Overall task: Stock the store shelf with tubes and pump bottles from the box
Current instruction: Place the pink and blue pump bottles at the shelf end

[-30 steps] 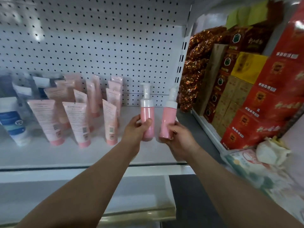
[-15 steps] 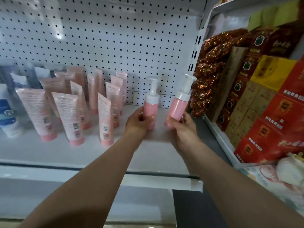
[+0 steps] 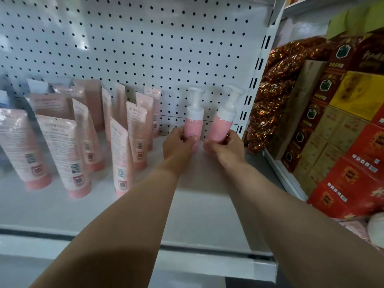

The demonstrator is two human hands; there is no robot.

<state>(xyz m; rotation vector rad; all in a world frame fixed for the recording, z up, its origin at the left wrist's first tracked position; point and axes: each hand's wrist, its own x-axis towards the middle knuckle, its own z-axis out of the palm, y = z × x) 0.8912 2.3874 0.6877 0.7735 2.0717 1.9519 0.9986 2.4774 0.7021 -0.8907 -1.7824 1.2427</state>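
My left hand [image 3: 179, 145] grips a pink pump bottle [image 3: 193, 123] with a white pump top, held upright near the back of the white shelf [image 3: 199, 204]. My right hand [image 3: 225, 146] grips a second pink pump bottle [image 3: 222, 126], tilted to the right, close to the pegboard back wall. Both bottles' bases are hidden behind my fingers. Several pink tubes [image 3: 64, 154] stand cap-down on the shelf's left part.
A white perforated back wall [image 3: 145, 48] closes the shelf behind. A slotted upright post [image 3: 257, 84] bounds it on the right. Beyond it are red and yellow cartons [image 3: 349, 142] and shiny brown-gold packets [image 3: 278, 84]. A lower shelf lies below the front edge.
Both hands have carried the pump bottles farther back into the shelf, toward the pegboard. The camera has moved closer.
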